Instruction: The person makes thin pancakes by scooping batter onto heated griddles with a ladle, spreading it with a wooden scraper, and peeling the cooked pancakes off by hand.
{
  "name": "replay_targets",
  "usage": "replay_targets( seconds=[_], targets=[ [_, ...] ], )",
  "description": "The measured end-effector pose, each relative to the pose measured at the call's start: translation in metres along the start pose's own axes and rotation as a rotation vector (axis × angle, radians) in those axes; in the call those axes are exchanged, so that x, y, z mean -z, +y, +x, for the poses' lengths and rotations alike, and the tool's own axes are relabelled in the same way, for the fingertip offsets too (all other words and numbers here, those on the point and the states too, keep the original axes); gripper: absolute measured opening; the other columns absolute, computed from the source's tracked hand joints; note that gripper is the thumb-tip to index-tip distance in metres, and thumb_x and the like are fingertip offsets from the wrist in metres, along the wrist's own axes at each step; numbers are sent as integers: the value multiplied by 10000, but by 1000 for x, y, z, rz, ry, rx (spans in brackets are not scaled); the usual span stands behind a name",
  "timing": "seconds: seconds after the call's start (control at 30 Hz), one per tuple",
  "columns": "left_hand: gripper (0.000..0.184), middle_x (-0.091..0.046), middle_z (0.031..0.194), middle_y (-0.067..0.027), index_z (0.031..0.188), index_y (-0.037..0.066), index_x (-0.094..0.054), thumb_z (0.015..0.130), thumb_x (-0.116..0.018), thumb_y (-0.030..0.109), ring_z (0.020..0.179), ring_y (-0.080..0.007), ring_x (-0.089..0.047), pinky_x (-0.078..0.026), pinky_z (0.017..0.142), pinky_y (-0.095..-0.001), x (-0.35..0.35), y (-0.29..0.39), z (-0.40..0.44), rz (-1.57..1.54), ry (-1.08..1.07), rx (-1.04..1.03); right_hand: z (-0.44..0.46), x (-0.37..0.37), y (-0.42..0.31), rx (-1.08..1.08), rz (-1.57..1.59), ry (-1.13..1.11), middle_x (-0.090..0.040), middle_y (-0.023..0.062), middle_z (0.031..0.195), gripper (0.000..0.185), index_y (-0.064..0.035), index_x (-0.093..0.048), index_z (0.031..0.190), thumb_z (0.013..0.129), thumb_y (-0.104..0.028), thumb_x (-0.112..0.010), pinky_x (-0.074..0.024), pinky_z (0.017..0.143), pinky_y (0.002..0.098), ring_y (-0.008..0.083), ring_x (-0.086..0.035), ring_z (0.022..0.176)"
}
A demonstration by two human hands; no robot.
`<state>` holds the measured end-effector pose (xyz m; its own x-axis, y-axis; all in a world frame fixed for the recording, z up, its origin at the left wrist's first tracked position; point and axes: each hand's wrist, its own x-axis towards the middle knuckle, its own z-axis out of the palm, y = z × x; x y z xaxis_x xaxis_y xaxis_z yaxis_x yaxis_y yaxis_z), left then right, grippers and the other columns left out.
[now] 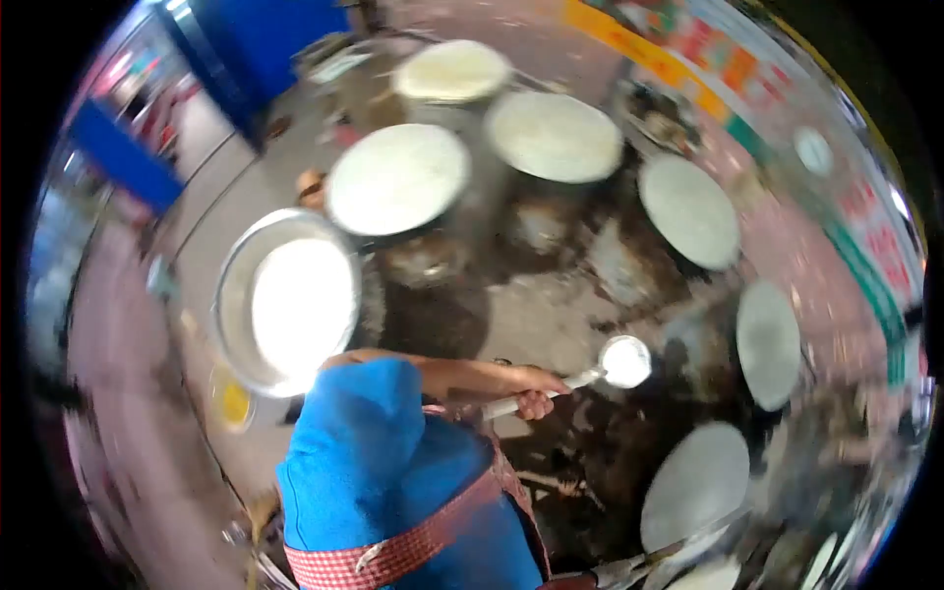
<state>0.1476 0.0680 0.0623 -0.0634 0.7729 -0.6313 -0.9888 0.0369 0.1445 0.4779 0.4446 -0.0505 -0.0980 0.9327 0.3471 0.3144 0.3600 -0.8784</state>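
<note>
My left hand (539,390) is closed around the pale handle of a ladle (625,362). The ladle's round bowl shows bright white over the dark, stained middle of the ring of pans. My blue-sleeved arm reaches in from the lower left, its bent elbow beside a large metal basin (228,324) of white liquid (303,305). At the bottom edge, a dark reddish-brown shape, apparently my right hand (572,582), meets a long, pale, flat tool (688,543). Its fingers are blurred. The tool reaches the lower edge of a round pan (696,482).
Several pale round pans or lids curve around the work area, including ones at the upper left (398,179), top (556,138) and right (769,344). A small container of yellow contents (234,401) stands below the basin. Blue panels (261,49) rise at the upper left.
</note>
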Motion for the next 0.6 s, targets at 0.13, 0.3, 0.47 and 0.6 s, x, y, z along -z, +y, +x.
replay_targets(
  seconds=[0.13, 0.3, 0.47, 0.6],
  targets=[
    [141, -281, 529, 28, 866, 191, -374, 927, -440, 300, 364, -44, -257, -211, 292, -185, 90, -79, -97, -434, 13, -268, -22, -113, -112, 39, 15, -605, -618, 148, 1008, 378, 29, -547, 1134, 835, -198, -596, -472, 696, 311, 222, -555, 835],
    [186, -312, 536, 16, 1061, 287, -388, 904, -449, 208, 329, -49, -232, -216, 265, -187, 128, -191, -238, -497, 401, -800, -162, -197, -270, 139, 38, -1335, -589, 51, 764, 337, 40, -603, 1028, 803, -211, -618, -399, 564, 276, 133, -493, 613],
    [466, -329, 541, 3, 1306, 276, -268, 894, -461, 177, 338, -74, -266, -247, 272, -211, 236, -271, -312, -490, 615, -1007, -367, -267, -349, 1293, -63, -1639, -648, 115, 748, 415, -62, -621, 1046, 780, -382, -599, -471, 572, 384, 266, -622, 669],
    [375, -453, 501, -80, 1157, -39, -368, 845, -474, 141, 344, -190, -415, -368, 356, -322, 421, -317, -289, -578, 922, -905, -548, -247, -389, 1827, -527, -1760, -649, 120, 782, 234, -101, -648, 862, 788, -290, -531, -495, 641, 408, 305, -633, 734]
  ],
)
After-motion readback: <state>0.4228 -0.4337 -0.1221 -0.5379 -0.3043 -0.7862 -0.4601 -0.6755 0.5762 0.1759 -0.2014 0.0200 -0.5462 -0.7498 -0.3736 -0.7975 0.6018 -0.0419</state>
